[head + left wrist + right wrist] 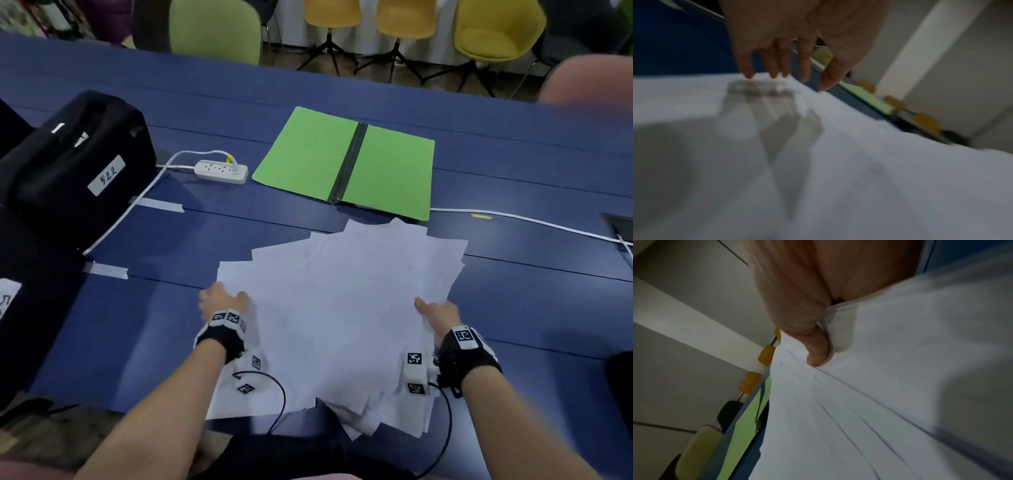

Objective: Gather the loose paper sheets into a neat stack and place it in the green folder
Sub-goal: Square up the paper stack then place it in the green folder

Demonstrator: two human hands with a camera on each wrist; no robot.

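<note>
A fanned, uneven pile of white paper sheets (342,308) lies on the blue table (513,164) near its front edge, with some corners hanging over. Beyond it the green folder (308,154) lies open and flat, its dark spine in the middle. My left hand (224,301) is at the pile's left edge; in the left wrist view its straight fingers (781,56) touch the paper (838,178) with their tips. My right hand (435,313) pinches the pile's right edge, thumb (816,350) on top of the sheets (879,386), the other fingers hidden beneath.
A black bag (75,161) stands at the left. A white power strip (221,171) and its cable lie left of the folder. Another white cable (531,222) runs right toward a dark device (620,226). Tape strips (161,204) sit on the table. Chairs stand beyond the far edge.
</note>
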